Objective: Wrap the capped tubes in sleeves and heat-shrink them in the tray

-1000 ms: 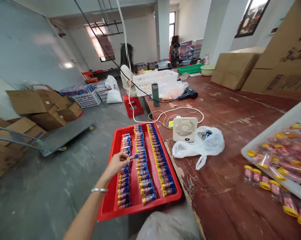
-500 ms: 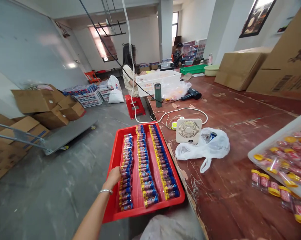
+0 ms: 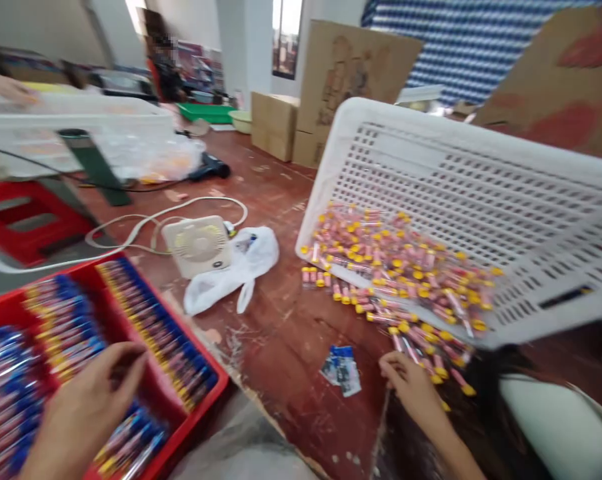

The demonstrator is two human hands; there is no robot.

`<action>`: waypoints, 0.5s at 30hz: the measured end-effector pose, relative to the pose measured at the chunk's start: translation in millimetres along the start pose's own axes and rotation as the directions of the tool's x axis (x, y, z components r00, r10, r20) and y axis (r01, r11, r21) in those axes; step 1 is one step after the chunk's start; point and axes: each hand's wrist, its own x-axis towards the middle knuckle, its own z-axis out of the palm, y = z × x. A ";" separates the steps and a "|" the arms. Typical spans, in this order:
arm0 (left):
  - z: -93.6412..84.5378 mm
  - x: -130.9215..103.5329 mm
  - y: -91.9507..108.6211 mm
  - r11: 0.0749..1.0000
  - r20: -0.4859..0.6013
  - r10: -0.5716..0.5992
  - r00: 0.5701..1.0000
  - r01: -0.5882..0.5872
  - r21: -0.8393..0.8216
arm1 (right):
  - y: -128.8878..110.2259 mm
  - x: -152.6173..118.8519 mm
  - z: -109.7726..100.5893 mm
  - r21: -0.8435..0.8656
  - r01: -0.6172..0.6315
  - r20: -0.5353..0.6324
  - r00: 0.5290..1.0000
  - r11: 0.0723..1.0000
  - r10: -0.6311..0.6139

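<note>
Over the middle row in the red tray (image 3: 201, 400) is my left hand (image 3: 88, 403), its fingers loosely curved with a gap before the thumb and nothing visible in it. The tray holds rows of small yellow-and-blue-ended tubes (image 3: 155, 327) with pink contents. My right hand (image 3: 411, 380) is low over the table, fingers apart and bent, nothing visible between them. Beside it lie loose clear tubes (image 3: 431, 347) with yellow caps and pink contents. Left of that hand is a small group of blue and silver packets (image 3: 345, 372). Motion blurs both hands slightly.
A tilted white basket (image 3: 405, 127) spills capped tubes onto the table (image 3: 291, 347). A small fan (image 3: 199, 243), a white plastic bag (image 3: 258, 260) and a cable lie behind the tray. Also there: a green bottle (image 3: 95, 167), cardboard boxes (image 3: 275, 127) and another person's hand (image 3: 11, 87).
The view has swung right, bringing the basket, packets and my right hand into sight. My left hand has gone from the tray's left row to above its middle row.
</note>
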 end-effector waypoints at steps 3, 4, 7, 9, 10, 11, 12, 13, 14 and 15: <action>64.7 -18.7 100.0 0.850 0.241 0.504 0.830 -0.426 -0.309 | 6.7 -8.6 9.6 -0.074 -0.011 -0.005 1.000 0.997 0.010; 84.9 -30.7 129.5 0.785 0.313 0.609 0.728 -0.498 -0.368 | 5.2 -10.6 15.3 -0.088 0.000 -0.006 1.000 0.996 0.000; 133.5 -62.7 187.2 0.624 0.414 0.775 0.477 -0.681 -0.383 | -3.7 -10.4 31.5 -0.111 0.032 -0.021 0.999 0.993 -0.034; 152.5 -74.5 201.3 0.537 0.405 0.824 0.397 -0.775 -0.334 | -8.3 -5.2 39.6 -0.127 0.032 -0.038 0.999 0.991 -0.037; 158.0 -77.7 203.5 0.504 0.394 0.839 0.375 -0.808 -0.304 | -9.7 -1.9 42.8 -0.135 0.027 -0.046 0.998 0.990 -0.033; 161.5 -79.5 204.0 0.478 0.389 0.849 0.359 -0.834 -0.275 | -10.4 1.4 45.6 -0.142 0.023 -0.051 0.998 0.990 -0.030; 163.3 -80.5 203.6 0.460 0.390 0.852 0.348 -0.853 -0.246 | -10.9 4.3 47.8 -0.146 0.022 -0.051 0.998 0.989 -0.030; 164.2 -81.0 202.9 0.447 0.397 0.853 0.339 -0.868 -0.219 | -11.3 6.6 49.6 -0.146 0.024 -0.046 0.998 0.989 -0.031; 164.6 -81.3 202.2 0.433 0.405 0.852 0.330 -0.880 -0.194 | -11.6 8.2 50.8 -0.143 0.028 -0.036 0.999 0.989 -0.033; 164.9 -81.6 201.7 0.420 0.409 0.853 0.325 -0.891 -0.169 | -12.0 9.1 51.4 -0.138 0.033 -0.022 0.999 0.990 -0.037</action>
